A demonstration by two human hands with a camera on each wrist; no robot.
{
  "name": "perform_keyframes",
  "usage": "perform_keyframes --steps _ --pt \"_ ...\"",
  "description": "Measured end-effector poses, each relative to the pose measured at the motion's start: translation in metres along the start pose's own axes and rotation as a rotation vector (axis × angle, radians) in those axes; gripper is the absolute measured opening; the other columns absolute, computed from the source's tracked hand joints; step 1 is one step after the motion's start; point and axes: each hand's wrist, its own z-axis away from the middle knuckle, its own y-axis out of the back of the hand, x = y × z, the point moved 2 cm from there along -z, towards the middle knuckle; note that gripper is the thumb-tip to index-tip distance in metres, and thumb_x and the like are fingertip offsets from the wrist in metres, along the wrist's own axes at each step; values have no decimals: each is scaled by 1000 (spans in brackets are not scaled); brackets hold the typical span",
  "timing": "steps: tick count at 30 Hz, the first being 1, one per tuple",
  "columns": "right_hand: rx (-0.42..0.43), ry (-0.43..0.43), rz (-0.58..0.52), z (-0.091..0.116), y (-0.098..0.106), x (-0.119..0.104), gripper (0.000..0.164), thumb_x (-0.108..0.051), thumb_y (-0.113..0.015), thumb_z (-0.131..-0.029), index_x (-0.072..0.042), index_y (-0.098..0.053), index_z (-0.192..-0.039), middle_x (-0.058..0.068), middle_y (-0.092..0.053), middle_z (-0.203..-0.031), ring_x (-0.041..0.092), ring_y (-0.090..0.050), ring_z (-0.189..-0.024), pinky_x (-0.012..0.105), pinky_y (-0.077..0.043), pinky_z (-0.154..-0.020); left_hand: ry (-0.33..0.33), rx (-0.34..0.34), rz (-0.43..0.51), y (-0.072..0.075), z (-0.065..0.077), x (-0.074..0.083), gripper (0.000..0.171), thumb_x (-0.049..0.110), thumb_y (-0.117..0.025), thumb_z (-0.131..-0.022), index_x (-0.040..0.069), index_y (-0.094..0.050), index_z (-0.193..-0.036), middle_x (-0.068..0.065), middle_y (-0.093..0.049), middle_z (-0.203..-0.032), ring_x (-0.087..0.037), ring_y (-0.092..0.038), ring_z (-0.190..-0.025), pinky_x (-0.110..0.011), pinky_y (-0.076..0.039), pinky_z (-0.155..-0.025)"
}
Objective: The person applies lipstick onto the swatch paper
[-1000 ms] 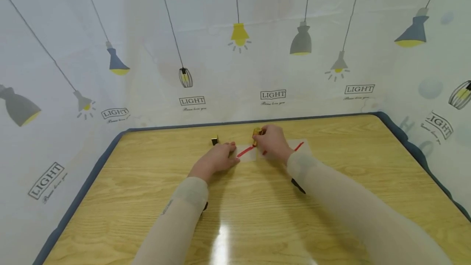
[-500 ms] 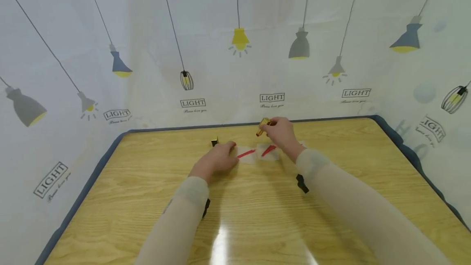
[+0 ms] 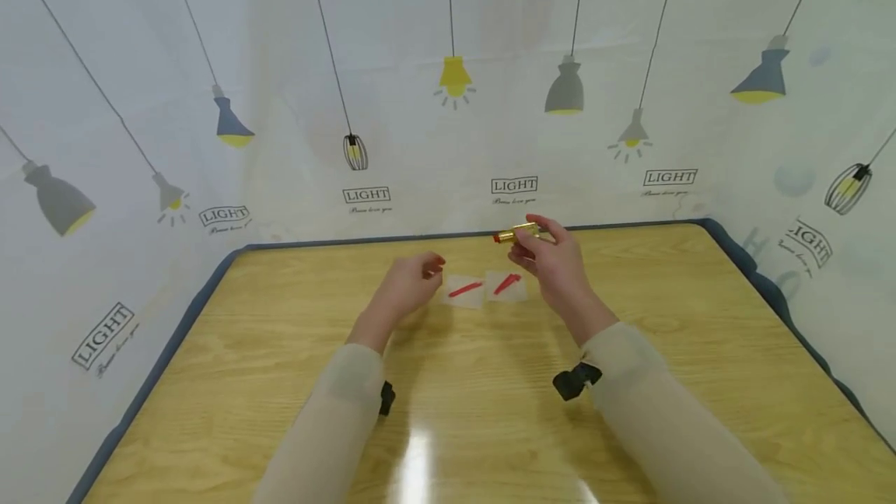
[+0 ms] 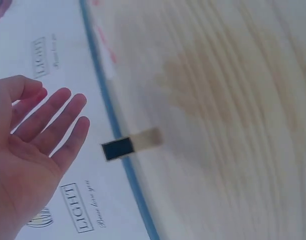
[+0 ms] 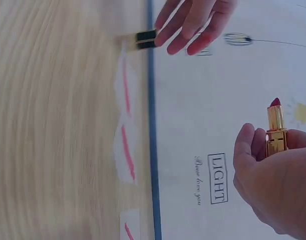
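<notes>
My right hand (image 3: 562,271) holds an uncapped gold lipstick (image 3: 509,236) above the far part of the table, pinched between thumb and fingers. Its red tip points left in the head view. My left hand (image 3: 408,288) is raised over the table, fingers relaxed, holding nothing. Near it stands the black and gold lipstick cap (image 4: 118,148), seen in both wrist views but hidden by the left hand in the head view. Between the hands lie two pale paper pieces, the left one (image 3: 465,300) and the right one (image 3: 519,295), each with a red streak.
A third marked paper strip (image 5: 124,216) shows in the right wrist view; the right hand and wrist cover it in the head view. The wooden table (image 3: 280,379) ends at a blue edge (image 3: 336,239) against a white wall sheet (image 3: 420,146) printed with lamps.
My right hand has lifted the lipstick off the papers, moved right and turned it tip leftward. My left hand has let go of the left paper and risen, now covering the cap.
</notes>
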Motion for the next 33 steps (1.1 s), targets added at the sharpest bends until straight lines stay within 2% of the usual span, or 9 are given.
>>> perform_keyframes --steps 5,8,12,16,19,22,26,30,33 --pt "-38 -44 -228 26 9 -5 36 -17 -64 -107 -10 -54 -141 3 -69 -103 14 -71 -92 29 -63 -97 -38 174 161 14 14 16 26 11 -66 -102 3 -74 -125 -15 -80 -117 -30 -77 -109 -44 -64 -94" --pt "-52 -58 -321 41 15 -7 28 -20 -62 -108 -8 -54 -133 3 -69 -104 16 -69 -97 29 -62 -98 -29 224 273 21 24 25 24 13 -69 -102 4 -75 -123 -15 -81 -114 -30 -78 -104 -42 -65 -90" --pt "-68 -84 -437 60 24 -5 25 -23 -60 -108 -9 -53 -128 3 -66 -108 16 -65 -101 27 -60 -101 26 244 389 33 38 32 27 16 -71 -102 7 -74 -127 -14 -80 -118 -27 -79 -102 -35 -64 -88" --pt "-38 -119 -578 73 35 -3 17 -23 -64 -106 -11 -59 -117 5 -67 -103 15 -64 -96 28 -59 -100 117 309 443 55 50 17 30 17 -69 -103 7 -72 -132 -17 -78 -126 -28 -77 -107 -27 -61 -88" --pt "-20 -136 -647 76 43 -3 16 -23 -67 -105 -11 -62 -114 6 -67 -100 16 -65 -93 28 -60 -98 178 330 416 64 52 -1 33 18 -67 -104 5 -69 -134 -18 -76 -130 -31 -76 -112 -31 -61 -91" --pt "-31 -133 -681 76 48 -4 20 -24 -67 -105 -11 -59 -118 5 -65 -101 15 -63 -94 26 -59 -96 200 284 346 59 46 -16 36 19 -67 -104 4 -68 -136 -18 -74 -133 -36 -74 -116 -41 -62 -96" --pt "-54 -126 -700 74 50 -6 23 -26 -66 -105 -12 -59 -121 5 -65 -104 14 -63 -96 25 -59 -96 218 221 252 43 27 -26 39 18 -68 -102 3 -66 -138 -18 -70 -139 -39 -70 -122 -47 -61 -100" --pt "-60 -132 -690 73 49 -7 24 -27 -66 -105 -13 -59 -123 4 -66 -105 13 -63 -97 24 -59 -96 246 198 142 30 6 -35 42 14 -69 -101 3 -64 -141 -20 -65 -146 -38 -67 -123 -48 -59 -101" --pt "-58 -129 -671 73 49 -7 26 -27 -67 -105 -13 -59 -124 4 -65 -106 12 -63 -97 23 -58 -96 281 187 81 21 -7 -40 48 14 -69 -101 4 -59 -147 -21 -59 -153 -38 -64 -128 -50 -55 -109"
